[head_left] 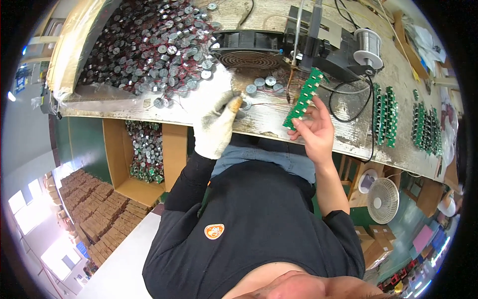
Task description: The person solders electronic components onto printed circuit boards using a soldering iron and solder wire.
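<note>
My left hand [217,125], in a whitish work glove with stained fingertips, is closed in a pinch above the table's front edge. Between its fingertips is a small round silver component [246,105] with thin wires, partly hidden by the glove. My bare right hand [316,128] grips the lower end of a green circuit board strip [304,99], which stands tilted, its top leaning right. Several more round components [251,89] lie on the worn table just beyond my hands. Near the strip's upper end is the soldering setup [311,50].
A big heap of wired round components [154,50] covers the table's left. A black fan [249,52] stands at the back middle, a solder wire spool [367,47] right of it. Rows of green boards [385,117] lie at right, past a looped black cable [352,119]. Below left is a cardboard box [117,154].
</note>
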`<move>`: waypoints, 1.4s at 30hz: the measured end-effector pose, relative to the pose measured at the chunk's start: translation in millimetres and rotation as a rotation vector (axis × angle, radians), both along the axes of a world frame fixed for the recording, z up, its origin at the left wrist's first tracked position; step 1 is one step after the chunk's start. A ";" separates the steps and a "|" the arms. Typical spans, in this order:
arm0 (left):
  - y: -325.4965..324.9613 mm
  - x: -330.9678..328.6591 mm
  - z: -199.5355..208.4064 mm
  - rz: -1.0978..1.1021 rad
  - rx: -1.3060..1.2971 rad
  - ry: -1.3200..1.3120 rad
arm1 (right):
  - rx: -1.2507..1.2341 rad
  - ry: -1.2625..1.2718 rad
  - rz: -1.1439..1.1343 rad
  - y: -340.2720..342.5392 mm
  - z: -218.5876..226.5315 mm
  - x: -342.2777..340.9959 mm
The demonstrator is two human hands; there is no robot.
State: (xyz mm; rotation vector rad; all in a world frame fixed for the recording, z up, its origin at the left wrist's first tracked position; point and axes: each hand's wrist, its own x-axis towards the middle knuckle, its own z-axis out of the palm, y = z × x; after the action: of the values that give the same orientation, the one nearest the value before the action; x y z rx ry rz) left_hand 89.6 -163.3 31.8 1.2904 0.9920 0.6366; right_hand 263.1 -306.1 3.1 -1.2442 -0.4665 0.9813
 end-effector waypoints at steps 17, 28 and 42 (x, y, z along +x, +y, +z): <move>-31.1 40.6 -8.4 -0.271 0.133 0.120 | 0.030 0.130 0.035 0.5 8.9 0.8; -27.4 42.7 -8.6 -0.232 -0.283 -0.102 | 0.076 0.112 0.018 1.5 7.7 0.8; -22.7 41.0 -12.9 -0.207 -0.340 -0.101 | 0.150 0.100 -0.029 6.6 8.8 0.8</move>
State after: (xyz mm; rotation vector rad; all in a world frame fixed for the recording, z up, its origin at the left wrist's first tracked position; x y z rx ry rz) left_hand 130.6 -186.0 18.9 1.0320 0.8288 0.3510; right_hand 264.0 -299.5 11.9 -1.0596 -0.4350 0.9617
